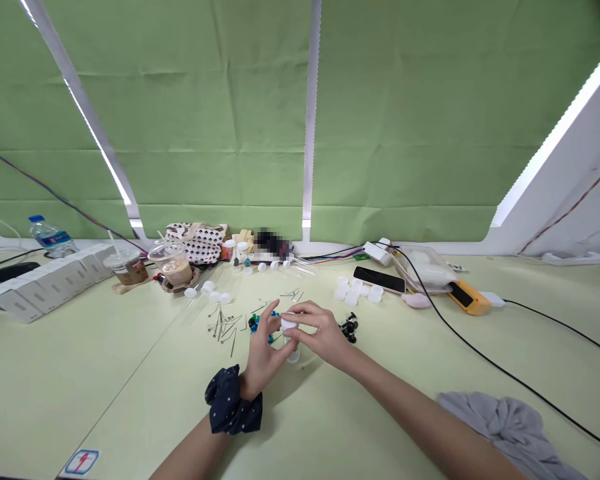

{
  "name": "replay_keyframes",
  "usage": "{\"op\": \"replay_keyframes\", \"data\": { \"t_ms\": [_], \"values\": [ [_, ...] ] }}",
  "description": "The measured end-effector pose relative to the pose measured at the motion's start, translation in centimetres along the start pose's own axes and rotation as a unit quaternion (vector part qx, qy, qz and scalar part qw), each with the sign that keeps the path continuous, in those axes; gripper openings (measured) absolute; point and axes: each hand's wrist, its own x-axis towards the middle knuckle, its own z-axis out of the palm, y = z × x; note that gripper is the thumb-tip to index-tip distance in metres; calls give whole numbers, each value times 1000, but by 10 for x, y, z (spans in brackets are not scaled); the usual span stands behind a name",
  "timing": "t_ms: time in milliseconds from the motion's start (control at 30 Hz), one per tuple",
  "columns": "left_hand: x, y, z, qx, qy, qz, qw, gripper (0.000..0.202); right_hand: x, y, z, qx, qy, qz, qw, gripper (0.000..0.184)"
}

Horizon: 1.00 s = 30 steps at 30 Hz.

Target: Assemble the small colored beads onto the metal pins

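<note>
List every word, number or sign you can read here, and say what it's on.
Sticker, bottom left: a red zigzag sign in a blue frame, no words legible.
Bottle label: too small to read.
Cup print: too blurred to read.
Vial held by left hand and right hand: no text shows.

Bright, even daylight, thin white glare strips between the green blinds (205, 133) far above the fingers (266, 319), faint soft shadow on the table (130, 373) just beneath and behind the fingers, straight lines bowing toward the edges, blurred patch (273, 243) beyond the fingers, centre sharp.
</note>
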Motion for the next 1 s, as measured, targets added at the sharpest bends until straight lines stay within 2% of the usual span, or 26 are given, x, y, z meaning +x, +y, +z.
{"op": "replay_keyframes", "data": {
  "t_ms": [200,467,600,767,867,1000],
  "values": [
    [-1,-4,1,-14,-10,3,1000,68,-3,5,8,-13,39,-68,997,24],
    [2,-5,-2,7,-35,4,999,71,-13,10,20,-43,59,-54,996,25],
    [4,-4,-4,20,-49,24,998,65,-17,16,23,-47,59,-67,995,27],
    [4,-13,-2,61,-41,69,995,53,-22,22,25,-81,66,-83,991,38],
    [3,-21,1,78,-24,96,992,46,-26,25,28,-88,59,-83,991,38],
    [3,-24,3,79,-15,101,992,45,-28,27,30,-98,59,-82,990,38]
  ]
}}
